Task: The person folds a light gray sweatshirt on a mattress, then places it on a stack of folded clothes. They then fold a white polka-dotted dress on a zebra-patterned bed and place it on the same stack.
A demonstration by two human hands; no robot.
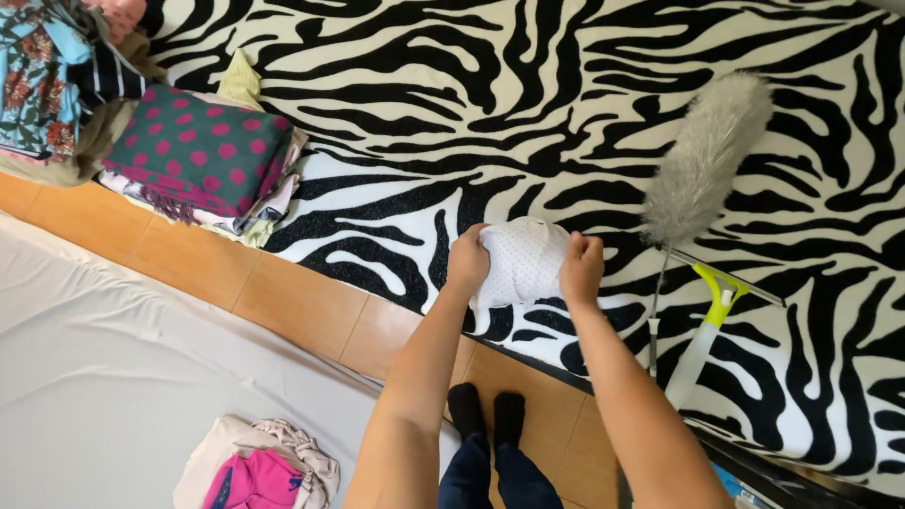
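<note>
Head view: we see the left hand (pixel 468 259) and right hand (pixel 581 267) clamped on the white cloth (pixel 521 264), edges at 9 and 3 o'clock, equally near.

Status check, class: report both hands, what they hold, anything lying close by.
Left hand and right hand both gripping the white dotted cloth, held above the zebra rug. Grey duster lies just right, apart.

Folded clothes (pixel 203 155) lie left of duster (pixel 702 160).
</note>
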